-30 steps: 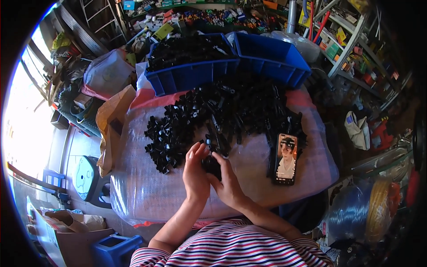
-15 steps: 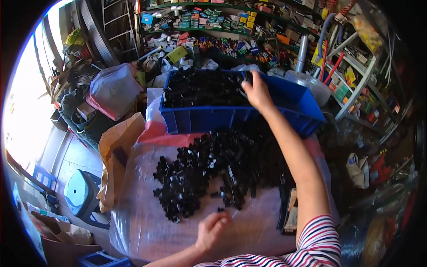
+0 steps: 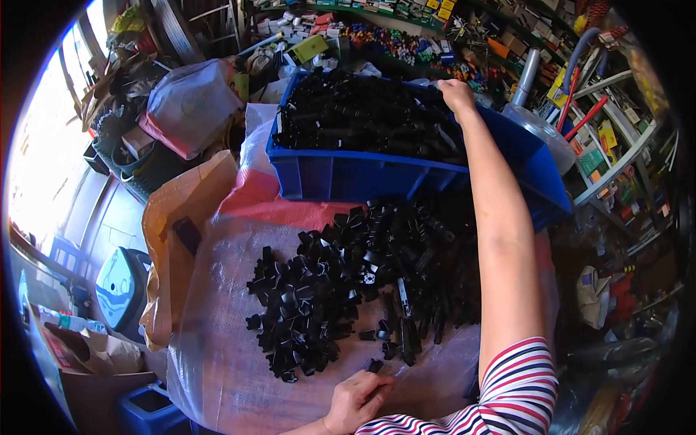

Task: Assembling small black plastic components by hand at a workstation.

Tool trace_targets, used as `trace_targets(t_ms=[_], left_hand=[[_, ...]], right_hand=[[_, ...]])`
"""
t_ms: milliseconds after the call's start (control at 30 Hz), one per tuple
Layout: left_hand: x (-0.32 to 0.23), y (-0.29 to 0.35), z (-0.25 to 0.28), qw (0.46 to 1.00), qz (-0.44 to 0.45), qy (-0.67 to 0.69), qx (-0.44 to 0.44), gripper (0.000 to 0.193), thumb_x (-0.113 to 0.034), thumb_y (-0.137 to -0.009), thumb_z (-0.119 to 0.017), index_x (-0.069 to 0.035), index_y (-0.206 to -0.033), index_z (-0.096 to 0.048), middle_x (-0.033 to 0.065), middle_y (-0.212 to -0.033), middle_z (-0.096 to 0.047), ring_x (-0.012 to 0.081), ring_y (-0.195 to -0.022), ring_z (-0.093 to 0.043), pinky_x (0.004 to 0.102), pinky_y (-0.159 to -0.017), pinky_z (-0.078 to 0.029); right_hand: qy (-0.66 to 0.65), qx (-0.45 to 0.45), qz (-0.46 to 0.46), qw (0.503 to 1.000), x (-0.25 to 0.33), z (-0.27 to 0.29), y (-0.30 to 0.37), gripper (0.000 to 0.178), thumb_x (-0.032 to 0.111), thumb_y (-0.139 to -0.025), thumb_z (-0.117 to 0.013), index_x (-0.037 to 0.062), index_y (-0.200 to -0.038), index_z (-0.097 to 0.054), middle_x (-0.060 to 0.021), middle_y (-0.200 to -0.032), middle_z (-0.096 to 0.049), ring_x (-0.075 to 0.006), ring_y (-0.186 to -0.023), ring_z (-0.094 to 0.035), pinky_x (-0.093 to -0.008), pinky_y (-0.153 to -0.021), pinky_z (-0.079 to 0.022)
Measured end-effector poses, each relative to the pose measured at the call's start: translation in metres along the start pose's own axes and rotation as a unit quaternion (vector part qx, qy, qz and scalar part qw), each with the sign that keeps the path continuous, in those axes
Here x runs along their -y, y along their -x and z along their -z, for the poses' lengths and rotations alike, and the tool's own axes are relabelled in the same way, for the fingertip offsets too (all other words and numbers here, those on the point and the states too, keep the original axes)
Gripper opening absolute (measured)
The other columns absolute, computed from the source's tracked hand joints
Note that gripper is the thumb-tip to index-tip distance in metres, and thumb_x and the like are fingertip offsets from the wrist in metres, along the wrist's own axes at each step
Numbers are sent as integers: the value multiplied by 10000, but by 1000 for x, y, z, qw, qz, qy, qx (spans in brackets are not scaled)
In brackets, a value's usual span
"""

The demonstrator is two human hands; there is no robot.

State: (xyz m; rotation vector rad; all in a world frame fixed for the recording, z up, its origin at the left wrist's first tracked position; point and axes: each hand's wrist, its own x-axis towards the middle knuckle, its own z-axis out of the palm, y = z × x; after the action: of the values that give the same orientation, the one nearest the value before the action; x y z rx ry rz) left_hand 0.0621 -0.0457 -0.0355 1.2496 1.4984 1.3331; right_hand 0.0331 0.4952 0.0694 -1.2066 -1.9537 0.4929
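My right arm reaches across to a long blue plastic bin (image 3: 341, 177), and my right hand (image 3: 458, 98) is at its far rim, beside the divide between filled and bare parts. Its fingers look curled; what they hold, if anything, is hidden. Black plastic parts (image 3: 362, 109) fill the bin's left portion. In front of the bin lies a loose pile of small black plastic parts (image 3: 304, 297), with longer black pieces at its right side. My left hand (image 3: 357, 400) rests closed near the table's front edge, its fingertips hidden. One small black part (image 3: 375, 365) lies just beyond its knuckles.
Clear plastic sheeting (image 3: 225, 362) covers the work surface over a pink-and-white woven sheet (image 3: 290, 210). Brown paper (image 3: 163, 239) stands at the left edge. A blue stool (image 3: 119, 290) is on the floor at left. Crowded shelves and a metal rack (image 3: 616, 174) surround the back and right.
My right hand has moved right along the bin's far side, and the black part seen at its fingers no longer shows. My left hand stays near the front edge. The whole view has shifted.
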Motion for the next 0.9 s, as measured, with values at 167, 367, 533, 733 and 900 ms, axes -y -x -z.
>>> trace_targets(t_ms=[167,367,533,733,900], left_hand=[[-2,0,-3,1000,5,-15,3,111,-12,-757,-602,-18,-867,-617,96,-729,-601,222,-653,-558,296,-567,-444],[-3,-1,-4,1000,-12,-28,-1,116,-7,-750,-601,-18,-865,-617,96,-725,-597,227,-658,-564,300,-572,-449],[2,6,-2,1000,-26,-17,-6,116,-23,-760,-594,-19,-874,-618,102,-745,-600,235,-674,-564,310,-588,-452],[10,4,-10,999,-29,-26,6,122,-73,-782,-578,-23,-892,-597,131,-797,-586,279,-726,-567,331,-638,-454],[22,1,-10,998,-54,-1,-10,103,-60,-755,-570,-32,-855,-571,129,-740,-558,258,-676,-554,321,-603,-437]], right_hand=[[150,47,108,982,-14,1,13,326,305,-844,-438,70,-990,-611,-161,-1035,-593,-322,-991,-544,-388,-843,-430],[119,71,102,985,-16,2,11,291,252,-871,-442,78,-1054,-586,-140,-1061,-596,-277,-1022,-546,-336,-863,-412],[-70,94,46,992,-12,16,16,290,251,-865,-455,64,-1034,-598,-166,-1060,-591,-279,-1021,-546,-334,-861,-411],[24,-2,60,998,-23,58,48,270,208,-865,-478,27,-1015,-610,-60,-892,-630,-149,-833,-561,-281,-747,-435],[-82,194,153,966,71,124,163,318,279,-902,-471,51,-1102,-565,-38,-1025,-605,-98,-871,-560,-232,-748,-428]])
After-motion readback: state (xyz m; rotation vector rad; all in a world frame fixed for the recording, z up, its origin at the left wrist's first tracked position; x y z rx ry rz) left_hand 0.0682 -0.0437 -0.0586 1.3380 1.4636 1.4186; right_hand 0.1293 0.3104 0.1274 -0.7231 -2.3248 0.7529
